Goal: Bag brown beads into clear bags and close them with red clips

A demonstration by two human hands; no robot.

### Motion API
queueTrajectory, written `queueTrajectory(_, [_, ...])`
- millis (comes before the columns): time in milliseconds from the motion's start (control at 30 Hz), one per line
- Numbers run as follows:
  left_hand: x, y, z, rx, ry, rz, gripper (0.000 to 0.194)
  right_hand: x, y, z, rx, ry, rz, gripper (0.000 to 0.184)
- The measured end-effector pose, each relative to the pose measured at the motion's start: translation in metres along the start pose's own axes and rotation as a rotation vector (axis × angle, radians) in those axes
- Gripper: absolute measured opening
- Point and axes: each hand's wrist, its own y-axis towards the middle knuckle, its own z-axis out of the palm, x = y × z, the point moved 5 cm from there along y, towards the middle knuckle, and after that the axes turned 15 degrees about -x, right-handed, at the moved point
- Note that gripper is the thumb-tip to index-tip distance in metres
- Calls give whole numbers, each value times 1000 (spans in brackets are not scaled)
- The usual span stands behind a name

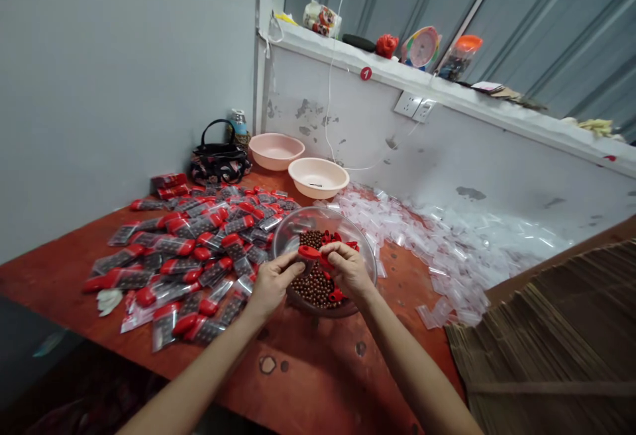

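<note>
Over a clear plastic bowl (365, 223) both hands are raised close together. My left hand (273, 283) pinches a small clear pack with a red top (309, 252), its see-through part hanging below the red. Between the fingertips of my right hand (350, 269) is a red plastic cap (325, 260), right beside the pack; whether the two touch is hard to tell. Round brown beads (315, 288) fill the bowl's bottom, and several loose red caps (336, 294) lie on them, mostly toward the right side.
Left of the bowl, many red-capped packs of beads (173, 244) are heaped on the red table (318, 369). Clear plastic sleeves (427, 249) spread along the right. Two basins (318, 187), a black handbag (218, 160) and a bottle stand behind. Flattened cardboard (551, 336) rises at right.
</note>
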Motion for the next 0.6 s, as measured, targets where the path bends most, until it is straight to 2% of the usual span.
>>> queueTrajectory(200, [0,-3,-1,-25,-141,-31,41,5,-8,8,90,30,69,31])
queueTrajectory(333, [-5,-5,-3,-18,82,107,35,4,-4,-2,27,39,43,28])
queueTrajectory(400, [-10,-8,-1,9,207,218,30,7,-3,-1,58,37,61,26])
queueTrajectory(500, [-16,-13,4,57,288,348,26,9,-6,9,197,-8,203,29])
queueTrajectory(600, [-16,-17,8,74,306,393,26,3,-14,19,300,-57,420,32])
